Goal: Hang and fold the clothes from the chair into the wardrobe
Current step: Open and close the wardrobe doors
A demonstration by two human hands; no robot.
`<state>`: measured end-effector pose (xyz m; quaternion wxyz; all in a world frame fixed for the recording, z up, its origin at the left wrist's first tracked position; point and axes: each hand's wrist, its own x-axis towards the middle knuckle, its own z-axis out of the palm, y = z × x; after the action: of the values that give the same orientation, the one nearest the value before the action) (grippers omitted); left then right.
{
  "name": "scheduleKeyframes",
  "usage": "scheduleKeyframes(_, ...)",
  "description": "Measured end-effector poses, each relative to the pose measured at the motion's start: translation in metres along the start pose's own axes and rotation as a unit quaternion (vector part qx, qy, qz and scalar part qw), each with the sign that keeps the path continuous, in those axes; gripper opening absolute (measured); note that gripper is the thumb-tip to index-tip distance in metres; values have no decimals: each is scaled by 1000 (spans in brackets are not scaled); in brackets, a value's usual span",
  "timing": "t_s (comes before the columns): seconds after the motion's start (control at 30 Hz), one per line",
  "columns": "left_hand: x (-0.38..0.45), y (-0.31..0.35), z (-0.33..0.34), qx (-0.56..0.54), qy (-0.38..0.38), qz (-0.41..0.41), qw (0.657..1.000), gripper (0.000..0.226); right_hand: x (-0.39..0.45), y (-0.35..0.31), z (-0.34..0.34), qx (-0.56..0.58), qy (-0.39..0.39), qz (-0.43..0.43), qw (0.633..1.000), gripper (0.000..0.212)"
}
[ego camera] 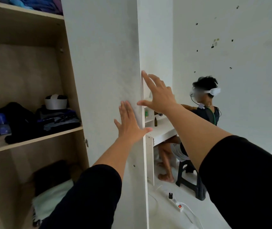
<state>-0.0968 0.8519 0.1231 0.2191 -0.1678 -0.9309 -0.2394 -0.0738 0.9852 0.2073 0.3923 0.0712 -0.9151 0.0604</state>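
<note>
The wardrobe stands open at the left, its white door (105,63) swung out toward me. My left hand (130,123) lies flat against the door's face near its free edge, fingers straight. My right hand (158,95) reaches past that edge with fingers spread, its fingertips touching the edge. Folded dark clothes (57,119) and a black garment (19,123) sit on the middle wooden shelf (37,139). A pale green and a dark bundle (52,192) lie in the bottom compartment. Blue and purple fabric (37,4) is on the top shelf. Neither hand holds clothing.
A white cap (56,101) rests on the folded stack. Behind the door a person with a white headset (204,104) sits on a black stool (191,177) at a white desk (161,131). A power strip (178,205) and cables lie on the floor.
</note>
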Motion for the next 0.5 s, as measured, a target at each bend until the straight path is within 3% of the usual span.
scheduleKeyframes(0.27, -6, 8, 9, -48, 27, -11, 998, 112, 0, 6, 10, 43, 7, 18, 999, 98)
scheduleKeyframes(0.5, -40, -15, -14, -48, 30, -11, 998, 104, -16, -36, 9, 86, 18, -6, 996, 93)
